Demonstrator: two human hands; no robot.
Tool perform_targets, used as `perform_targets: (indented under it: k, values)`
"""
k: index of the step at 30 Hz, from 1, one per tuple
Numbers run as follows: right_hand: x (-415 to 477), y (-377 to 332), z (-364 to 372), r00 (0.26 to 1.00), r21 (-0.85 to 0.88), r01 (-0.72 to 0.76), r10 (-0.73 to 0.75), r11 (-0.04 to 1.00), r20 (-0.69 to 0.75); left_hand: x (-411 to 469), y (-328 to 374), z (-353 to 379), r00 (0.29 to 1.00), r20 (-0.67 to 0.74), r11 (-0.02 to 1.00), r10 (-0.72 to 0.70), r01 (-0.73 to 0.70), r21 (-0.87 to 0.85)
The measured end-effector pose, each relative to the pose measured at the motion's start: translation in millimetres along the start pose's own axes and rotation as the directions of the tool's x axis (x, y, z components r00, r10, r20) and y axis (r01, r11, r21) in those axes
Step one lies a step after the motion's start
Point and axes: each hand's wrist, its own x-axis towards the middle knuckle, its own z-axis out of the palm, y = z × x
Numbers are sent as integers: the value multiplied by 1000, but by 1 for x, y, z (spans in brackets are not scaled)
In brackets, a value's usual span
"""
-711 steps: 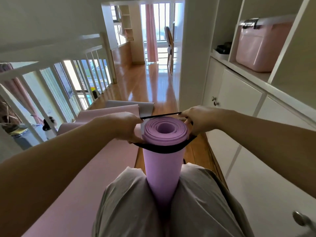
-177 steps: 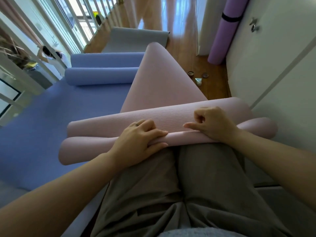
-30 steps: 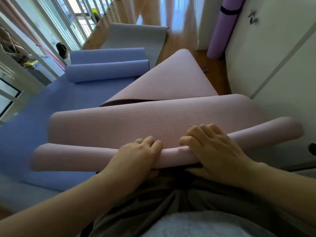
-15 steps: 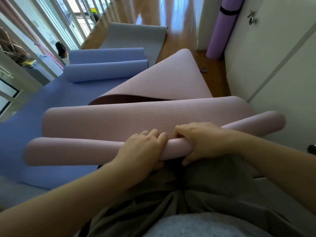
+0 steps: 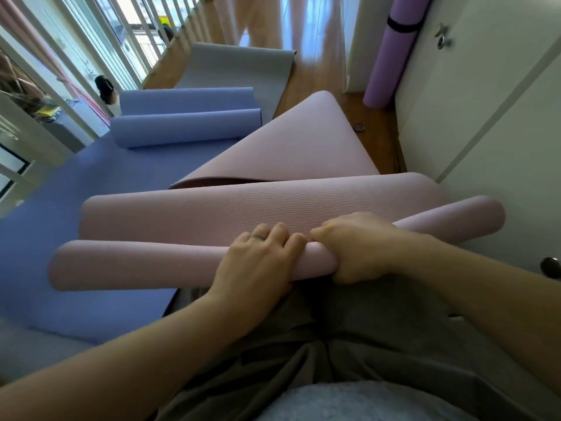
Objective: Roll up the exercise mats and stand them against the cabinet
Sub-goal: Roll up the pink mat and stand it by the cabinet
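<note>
Upper left: white slatted railing (image 5: 91, 41), daylight behind.

Left, mid to lower: periwinkle-blue foam mat (image 5: 76, 208) flat on the floor, far end curled into a loose roll (image 5: 185, 129). Not yet done, by the look of it.

Upper centre: grey foam mat (image 5: 243, 65), flat on the wood floor (image 5: 385, 141), near edge hidden behind the blue roll. Untouched.

Centre: dusty-pink ribbed foam mat (image 5: 273, 153), the one being worked.
- Near end wound into a tight narrow tube (image 5: 136, 262), lying across the lap on grey-brown trousers (image 5: 364, 344).
- A slack bulge of mat sits just beyond the tube; the rest drapes toward upper centre.
- L hand (image 5: 258, 262): palm down, fingers curled over the top of the tube, gripping. Ring (image 5: 259, 237) on 1 finger.
- R hand (image 5: 355, 247): just beside L, wrapped round the tube, thumb under.
- Both at mid-tube, prob. to hold the core tight while the ends hang free.

Judgement: early in rolling this mat. The slack needs taking up or the roll goes loose. The tube's right end angles up-frame, so there's a coning risk.

Right of centre: small dark round object (image 5: 359, 127) on the floor; can't ID.

Upper right: lilac rolled foam mat (image 5: 391, 65) w/ black strap (image 5: 402, 24), upright against the white cabinet (image 5: 485, 117). 1 of 4 finished. Round knob (image 5: 550, 264) at lower right edge.
</note>
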Motion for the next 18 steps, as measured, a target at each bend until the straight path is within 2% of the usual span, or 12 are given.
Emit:
perform_targets:
  k: [2,3,4,6,8,9,11,13,16,18]
  values:
    - [3,2,-3,999,23,-4,3,1000,40,8,-4,-4,997,75,997,-20,25,-68]
    - [0,3,0,1000,4,13,-12,1000,-28,14,-9,-5,989,143,992,-33,50,-118]
    - [-4,4,5,986,-45,45,-52,998,-160,20,-15,-7,974,223,987,-28,63,-151]
    - [-14,12,19,897,-166,70,-135,984,-420,29,-23,-12,940,342,972,-1,81,-219]
    - [-20,17,29,817,-202,41,-149,979,-557,36,-28,-17,896,443,959,40,90,-268]
    - [-19,18,30,817,-203,22,-134,979,-560,39,-30,-19,874,482,947,56,107,-304]
    - [-14,18,23,871,-172,3,-87,985,-484,43,-34,-25,851,520,919,71,146,-365]
    - [-10,14,8,932,-158,-6,-52,987,-358,42,-33,-26,869,494,926,30,161,-340]
    - [-9,16,-7,980,-123,-10,-14,992,-197,31,-17,-19,974,220,993,-61,81,-83]
    - [-15,12,-18,988,-151,-15,-8,988,-153,22,-3,-22,992,119,996,-51,59,-65]
